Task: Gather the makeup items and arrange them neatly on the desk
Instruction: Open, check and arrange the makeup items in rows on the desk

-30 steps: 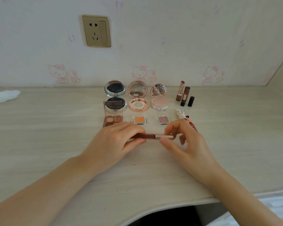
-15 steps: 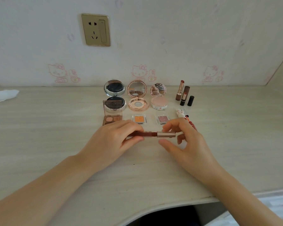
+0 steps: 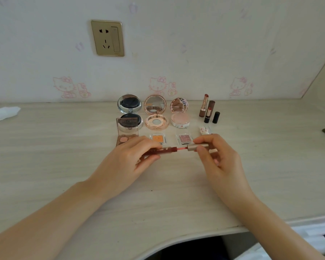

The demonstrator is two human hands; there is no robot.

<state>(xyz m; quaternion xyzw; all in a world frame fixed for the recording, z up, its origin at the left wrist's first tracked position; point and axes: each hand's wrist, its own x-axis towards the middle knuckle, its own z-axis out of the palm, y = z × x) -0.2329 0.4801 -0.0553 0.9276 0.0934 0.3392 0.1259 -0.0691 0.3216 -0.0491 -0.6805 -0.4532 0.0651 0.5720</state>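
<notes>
lip gloss tube pinched by left hand; right hand pinches its cap, pulled apart; labels unreadable; compacts behind.

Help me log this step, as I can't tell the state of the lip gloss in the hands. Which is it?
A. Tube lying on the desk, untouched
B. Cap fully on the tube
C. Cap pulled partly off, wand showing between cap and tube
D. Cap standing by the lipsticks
C: the left hand grips the tube, the right hand pinches the cap, and a pink wand spans the gap between them.

Both forearms are bare to each hand, left hand and right hand.
</notes>
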